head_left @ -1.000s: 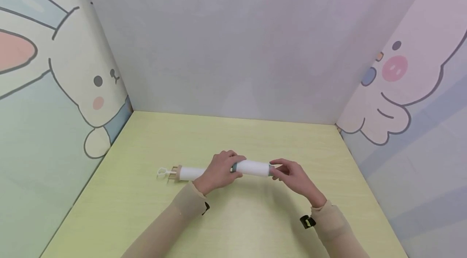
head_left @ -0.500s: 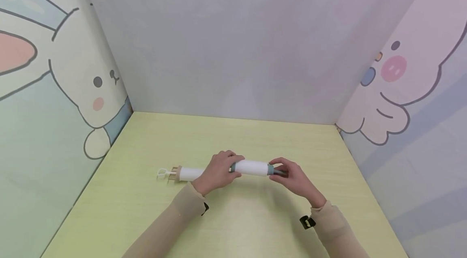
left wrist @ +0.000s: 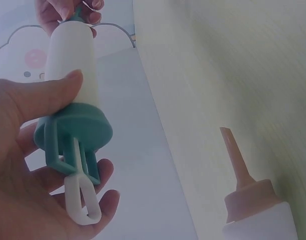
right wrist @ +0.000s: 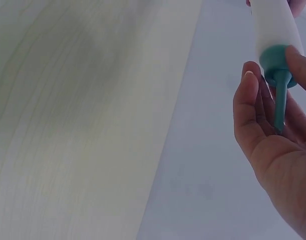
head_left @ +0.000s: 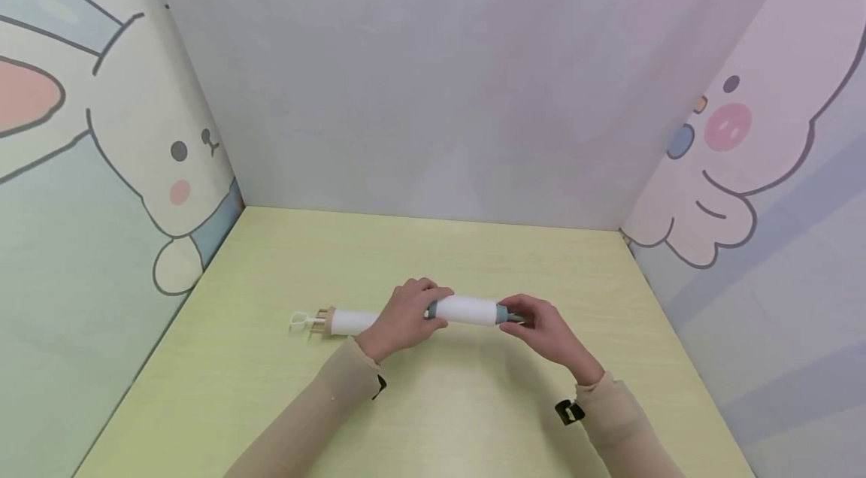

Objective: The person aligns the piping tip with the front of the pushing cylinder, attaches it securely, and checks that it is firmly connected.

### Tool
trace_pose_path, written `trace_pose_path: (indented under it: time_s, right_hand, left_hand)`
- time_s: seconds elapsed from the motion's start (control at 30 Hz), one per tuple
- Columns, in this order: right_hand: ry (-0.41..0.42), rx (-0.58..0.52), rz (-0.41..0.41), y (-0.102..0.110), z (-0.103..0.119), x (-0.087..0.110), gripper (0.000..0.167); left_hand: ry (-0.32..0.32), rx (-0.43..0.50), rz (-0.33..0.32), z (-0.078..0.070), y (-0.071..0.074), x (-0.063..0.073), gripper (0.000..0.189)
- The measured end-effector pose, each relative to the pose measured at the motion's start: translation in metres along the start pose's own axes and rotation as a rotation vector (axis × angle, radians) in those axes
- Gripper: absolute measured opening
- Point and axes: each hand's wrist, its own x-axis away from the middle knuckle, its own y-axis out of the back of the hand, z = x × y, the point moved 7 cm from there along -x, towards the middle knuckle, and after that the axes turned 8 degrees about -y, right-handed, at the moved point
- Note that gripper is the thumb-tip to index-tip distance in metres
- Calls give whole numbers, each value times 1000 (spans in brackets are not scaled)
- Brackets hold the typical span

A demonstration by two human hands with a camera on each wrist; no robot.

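Note:
A white syringe (head_left: 467,310) with teal ends is held slightly above the table between both hands. My left hand (head_left: 404,316) grips its plunger end; in the left wrist view the thumb lies along the white barrel, above the teal finger grips (left wrist: 75,132) and a white ring handle (left wrist: 83,200). At the other end, my right hand (head_left: 544,331) pinches the teal nozzle cap (right wrist: 274,59), its thin nozzle (right wrist: 280,102) pointing into the palm. A second white syringe (head_left: 353,322) with beige ends lies on the table, partly hidden behind my left hand and forearm.
The pale yellow table (head_left: 433,418) meets a grey back wall (head_left: 419,87). Side walls carry a cartoon rabbit (head_left: 152,155) on the left and another cartoon animal (head_left: 758,132) on the right.
My right fingers loosened around the teal cap, uncovering the nozzle, then drew in on the cap again. The left hand and the second syringe have stayed in place.

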Motion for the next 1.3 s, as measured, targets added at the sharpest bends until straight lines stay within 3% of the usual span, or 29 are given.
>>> trace_pose_path:
  time_s: [0.17, 0.63, 0.9, 1.3]
  right_hand:
    - [-17, 40, -11, 0, -24, -5, 29]
    - [-63, 55, 5, -1, -24, -5, 35]
    - [-61, 35, 34, -3, 6, 1, 29]
    - [-31, 65, 23, -2, 12, 5, 43]
  left_hand:
    - [-8, -2, -10, -2, 1, 1, 47]
    - [-4, 9, -18, -4, 4, 1, 47]
    - [-2, 5, -28, -3, 3, 2, 47]
    - [4, 11, -19, -1, 1, 2, 47]
